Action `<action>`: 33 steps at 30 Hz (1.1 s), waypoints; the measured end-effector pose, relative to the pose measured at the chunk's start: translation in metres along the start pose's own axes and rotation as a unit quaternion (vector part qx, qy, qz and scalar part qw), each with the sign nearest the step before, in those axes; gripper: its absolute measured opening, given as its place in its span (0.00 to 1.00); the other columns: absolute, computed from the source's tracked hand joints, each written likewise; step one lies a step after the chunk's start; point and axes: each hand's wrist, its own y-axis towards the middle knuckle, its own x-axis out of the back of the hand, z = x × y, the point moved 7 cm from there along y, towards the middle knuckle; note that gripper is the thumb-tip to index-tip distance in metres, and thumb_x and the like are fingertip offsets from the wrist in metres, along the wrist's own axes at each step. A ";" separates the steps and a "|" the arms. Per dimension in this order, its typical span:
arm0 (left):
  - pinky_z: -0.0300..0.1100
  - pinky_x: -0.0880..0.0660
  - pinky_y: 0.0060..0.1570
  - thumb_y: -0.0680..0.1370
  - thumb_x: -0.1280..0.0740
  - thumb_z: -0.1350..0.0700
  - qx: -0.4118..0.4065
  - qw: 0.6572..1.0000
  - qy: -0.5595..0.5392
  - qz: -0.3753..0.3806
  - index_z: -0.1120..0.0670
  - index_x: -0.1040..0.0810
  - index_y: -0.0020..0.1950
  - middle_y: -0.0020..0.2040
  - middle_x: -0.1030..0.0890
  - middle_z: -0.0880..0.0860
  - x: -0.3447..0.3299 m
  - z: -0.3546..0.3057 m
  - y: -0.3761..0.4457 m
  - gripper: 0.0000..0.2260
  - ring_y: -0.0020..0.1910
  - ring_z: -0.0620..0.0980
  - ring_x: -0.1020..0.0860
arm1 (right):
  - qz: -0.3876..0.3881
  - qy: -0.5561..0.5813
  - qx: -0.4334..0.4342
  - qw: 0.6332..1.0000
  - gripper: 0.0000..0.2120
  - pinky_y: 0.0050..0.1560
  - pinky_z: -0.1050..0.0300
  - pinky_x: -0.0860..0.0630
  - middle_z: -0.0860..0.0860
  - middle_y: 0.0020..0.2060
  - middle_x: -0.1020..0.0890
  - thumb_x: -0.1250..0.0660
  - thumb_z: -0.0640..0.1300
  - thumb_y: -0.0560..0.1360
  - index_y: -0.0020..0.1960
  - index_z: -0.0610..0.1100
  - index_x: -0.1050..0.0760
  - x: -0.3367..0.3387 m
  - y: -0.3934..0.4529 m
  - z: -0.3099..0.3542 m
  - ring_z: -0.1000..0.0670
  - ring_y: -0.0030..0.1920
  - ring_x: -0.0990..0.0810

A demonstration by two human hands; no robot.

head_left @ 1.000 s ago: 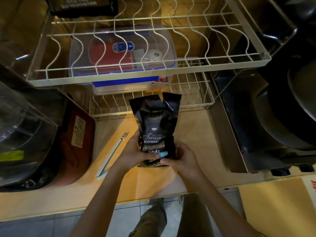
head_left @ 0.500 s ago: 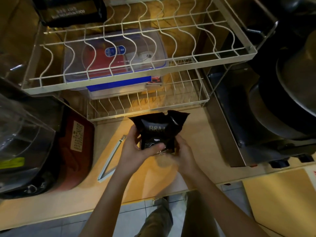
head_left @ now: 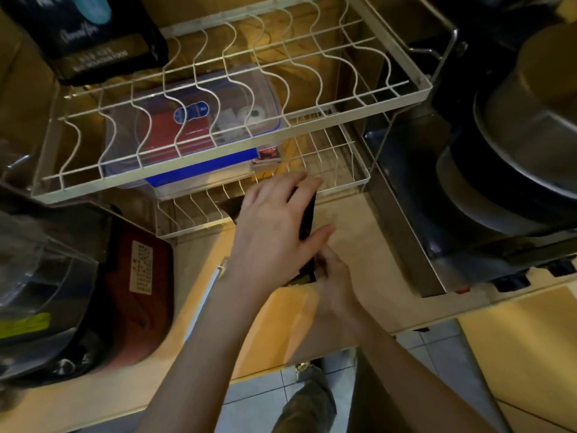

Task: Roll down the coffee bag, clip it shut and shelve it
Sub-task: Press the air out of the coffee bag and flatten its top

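The black coffee bag (head_left: 307,214) lies on the tan counter (head_left: 359,254), mostly hidden under my hands. My left hand (head_left: 271,226) covers its upper part from above, fingers spread toward the lower wire rack, thumb on the bag's right edge. My right hand (head_left: 334,276) grips the bag's bottom end near its gold-printed corner. A long pale clip (head_left: 207,295) rests on the counter left of my left forearm, partly hidden by it.
A white two-tier wire dish rack (head_left: 237,145) stands behind the bag, with a clear blue-lidded box (head_left: 199,120) on its lower tier. Another black bag (head_left: 84,35) sits top left. A red pouch (head_left: 137,285) and clear container (head_left: 37,292) crowd the left; metal pots (head_left: 515,145) fill the right.
The bag went from upright and tall to bent over, then pressed flat on the counter. My left hand moved up over its top; my right hand stayed at its base.
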 end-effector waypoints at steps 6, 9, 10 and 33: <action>0.52 0.27 0.48 0.71 0.32 0.53 0.039 0.999 0.022 -0.006 0.56 0.24 0.52 0.47 0.20 0.56 -0.010 0.011 0.007 0.12 0.48 0.57 0.23 | 0.046 -0.160 0.040 0.985 0.18 0.56 0.61 0.30 0.44 0.56 0.23 0.43 0.31 0.75 0.62 0.41 0.29 -0.009 -0.001 -0.011 0.47 0.57 0.24; 0.53 0.24 0.45 0.71 0.31 0.55 0.043 0.999 -0.027 -0.003 0.55 0.23 0.45 0.42 0.20 0.55 -0.005 0.009 0.002 0.06 0.45 0.56 0.23 | 0.042 -0.149 0.021 0.988 0.22 0.59 0.64 0.33 0.46 0.56 0.25 0.41 0.31 0.73 0.64 0.45 0.30 -0.008 0.004 -0.015 0.52 0.57 0.27; 0.53 0.23 0.43 0.71 0.31 0.55 0.046 0.998 -0.040 -0.004 0.55 0.22 0.43 0.41 0.20 0.54 -0.003 0.009 0.000 0.04 0.44 0.55 0.23 | 0.043 -0.165 0.024 0.985 0.22 0.58 0.66 0.34 0.46 0.55 0.25 0.41 0.30 0.72 0.64 0.45 0.29 -0.008 0.006 -0.014 0.52 0.57 0.28; 0.47 0.24 0.38 0.67 0.33 0.48 0.110 0.968 -0.200 -0.105 0.47 0.21 0.41 0.33 0.20 0.49 0.020 0.025 -0.054 0.06 0.36 0.45 0.24 | -0.057 0.053 -0.101 0.992 0.14 0.38 0.51 0.26 0.43 0.31 0.21 0.34 0.32 0.67 0.29 0.48 0.26 0.006 0.025 -0.031 0.46 0.35 0.24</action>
